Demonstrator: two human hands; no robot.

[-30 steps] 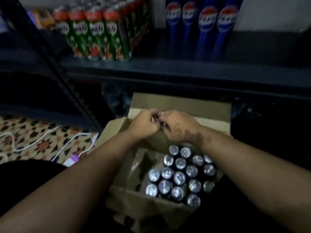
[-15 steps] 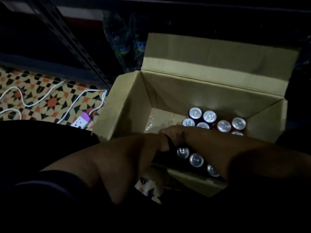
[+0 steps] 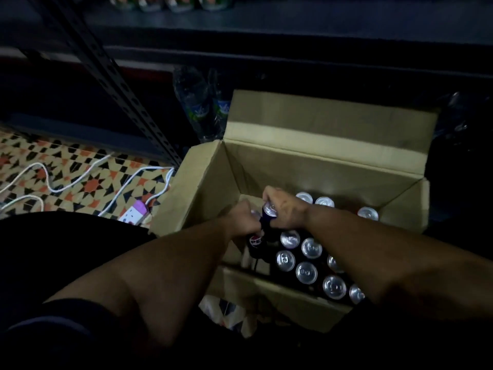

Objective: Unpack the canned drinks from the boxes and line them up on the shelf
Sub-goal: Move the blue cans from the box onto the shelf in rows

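box (image 3: 205, 182) left half bare, cans (image 3: 309, 260) packed right, upright far flap (image 3: 330, 124) behind

We note an open box (image 3: 314, 161) on the floor, flaps up, partly filled with upright cans (image 3: 306, 272) — silver tops showing. The left hand (image 3: 244, 218) grips one dark can (image 3: 255, 240); the right hand (image 3: 286, 209) grips another (image 3: 269, 217) raised above the rest, the two hands touching. Beside the box lie white cables (image 3: 66, 182) and a power strip (image 3: 133, 214) on patterned tiles (image 3: 88, 166). Wrapped bottles (image 3: 202, 105) stand behind — under a dark shelf (image 3: 266, 20).
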